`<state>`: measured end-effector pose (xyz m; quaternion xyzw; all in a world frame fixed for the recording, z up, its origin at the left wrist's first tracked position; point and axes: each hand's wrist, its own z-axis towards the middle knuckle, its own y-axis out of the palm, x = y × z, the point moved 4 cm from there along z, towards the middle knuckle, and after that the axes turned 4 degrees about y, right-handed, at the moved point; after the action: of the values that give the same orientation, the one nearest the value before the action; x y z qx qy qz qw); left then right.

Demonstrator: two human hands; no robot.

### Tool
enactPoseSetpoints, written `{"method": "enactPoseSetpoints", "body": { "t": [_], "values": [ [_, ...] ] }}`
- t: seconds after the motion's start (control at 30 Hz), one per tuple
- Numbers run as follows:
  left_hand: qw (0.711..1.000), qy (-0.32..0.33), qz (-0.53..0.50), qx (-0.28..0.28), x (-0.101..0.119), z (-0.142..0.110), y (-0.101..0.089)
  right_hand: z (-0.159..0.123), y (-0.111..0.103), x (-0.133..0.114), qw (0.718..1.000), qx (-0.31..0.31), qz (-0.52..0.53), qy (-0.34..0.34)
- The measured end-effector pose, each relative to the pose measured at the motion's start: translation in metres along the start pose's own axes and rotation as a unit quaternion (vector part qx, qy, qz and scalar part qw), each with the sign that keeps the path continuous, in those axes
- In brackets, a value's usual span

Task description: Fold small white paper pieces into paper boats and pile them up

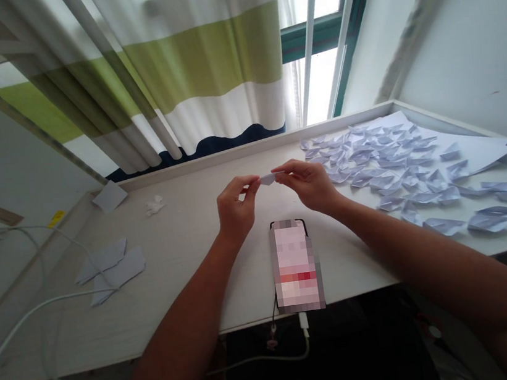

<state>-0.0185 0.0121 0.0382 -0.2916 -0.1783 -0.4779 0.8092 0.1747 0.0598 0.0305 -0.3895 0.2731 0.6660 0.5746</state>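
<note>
My left hand (235,208) and my right hand (311,183) are raised just above the white desk (185,236), both pinching the ends of a small folded piece of white paper (267,179) held between them. The fingers of each hand are closed on the paper. A phone (295,265) lies on the desk right below my hands, near the front edge, with a cable plugged into its lower end.
Many folded paper boats (385,166) cover the desk's right side, some on a large white sheet (476,148). Cut paper pieces (111,265) and a white cable (39,305) lie at the left. A crumpled scrap (155,206) sits near the curtain (181,68) and window.
</note>
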Motion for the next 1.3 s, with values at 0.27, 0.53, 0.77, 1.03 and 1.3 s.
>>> {"method": "enactPoseSetpoints", "body": {
  "t": [0.27,0.53,0.77,1.03,1.3],
  "values": [
    [0.998,-0.05,-0.045,-0.005,-0.001,-0.002,0.001,0.001,0.001,-0.001,0.998,-0.033,0.024,0.049],
    [0.967,-0.158,-0.162,-0.114,-0.012,-0.006,0.019,0.001,-0.003,-0.006,0.993,-0.076,-0.093,-0.011],
    [0.914,-0.264,-0.276,-0.14,-0.008,-0.005,0.018,-0.005,0.007,0.001,0.99,-0.135,-0.011,0.045],
    [0.889,-0.296,-0.316,-0.148,-0.012,-0.008,0.021,-0.005,0.007,0.005,0.995,-0.071,-0.011,0.063],
    [0.91,-0.272,-0.288,-0.119,-0.011,-0.009,0.021,-0.004,0.006,0.007,0.994,-0.094,-0.015,0.05]
  ]
}}
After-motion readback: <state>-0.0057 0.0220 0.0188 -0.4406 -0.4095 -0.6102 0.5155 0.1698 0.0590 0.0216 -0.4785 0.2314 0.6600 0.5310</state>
